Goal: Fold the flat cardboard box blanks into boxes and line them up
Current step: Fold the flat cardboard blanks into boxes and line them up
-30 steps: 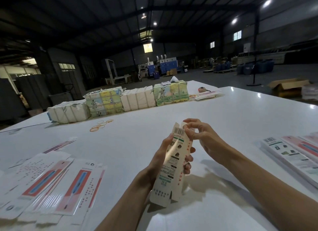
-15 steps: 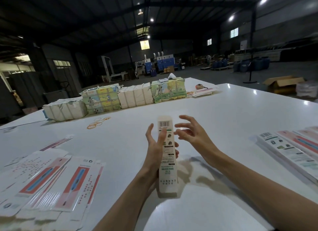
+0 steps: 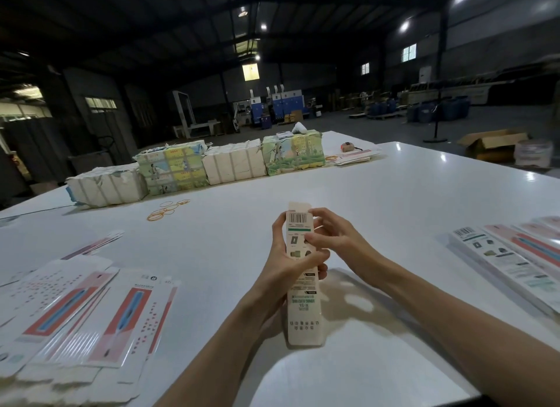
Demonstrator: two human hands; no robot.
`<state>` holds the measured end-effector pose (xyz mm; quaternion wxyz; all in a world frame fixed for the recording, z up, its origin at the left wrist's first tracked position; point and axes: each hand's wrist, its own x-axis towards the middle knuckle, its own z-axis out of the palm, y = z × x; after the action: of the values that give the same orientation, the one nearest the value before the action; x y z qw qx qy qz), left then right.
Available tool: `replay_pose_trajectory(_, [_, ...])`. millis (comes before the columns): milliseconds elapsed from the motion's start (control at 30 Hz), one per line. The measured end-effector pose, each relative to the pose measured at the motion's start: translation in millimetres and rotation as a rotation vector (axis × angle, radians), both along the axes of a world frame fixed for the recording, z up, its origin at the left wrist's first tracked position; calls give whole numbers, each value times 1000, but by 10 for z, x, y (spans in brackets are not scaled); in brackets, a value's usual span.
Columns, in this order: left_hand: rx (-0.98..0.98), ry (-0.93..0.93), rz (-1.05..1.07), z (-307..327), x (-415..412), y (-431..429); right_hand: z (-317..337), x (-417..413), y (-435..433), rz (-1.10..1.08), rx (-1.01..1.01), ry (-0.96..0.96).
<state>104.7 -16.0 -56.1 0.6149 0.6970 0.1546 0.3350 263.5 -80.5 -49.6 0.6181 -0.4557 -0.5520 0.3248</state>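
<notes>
A long narrow white box point(image 3: 304, 309) with a barcode at its top stands upright on the white table point(image 3: 378, 200), squared up, its top flap sticking up. My left hand point(image 3: 288, 264) wraps around its middle from the left. My right hand point(image 3: 330, 240) grips its upper right edge, fingers curled near the barcode. Flat box blanks point(image 3: 91, 309) with pink and blue print lie in a loose pile at the near left. A row of folded boxes point(image 3: 509, 255) lies side by side at the right edge.
Paper-wrapped and printed bundles point(image 3: 230, 164) form a line across the far side of the table. Yellow rubber bands point(image 3: 166, 211) lie in front of them. A small stack of blanks point(image 3: 354, 158) sits at the far right. A dim warehouse floor lies beyond.
The box has gone from tilted and half-open to upright on the table. My right hand, open half a second ago, has closed on the box's upper edge.
</notes>
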Motion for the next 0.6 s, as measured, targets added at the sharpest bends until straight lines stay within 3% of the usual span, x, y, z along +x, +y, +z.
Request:
replay_pose_trajectory(233, [-104, 65, 15, -24, -28, -30, -34, 17, 56, 9, -104, -49])
replay_pose_trajectory(400, [-117, 40, 9, -22, -39, -46, -26, 37, 74, -109, -29, 99])
replay_pose_trajectory(600, [-100, 39, -46, -41, -20, -75, -36, 115, 100, -147, -45, 119])
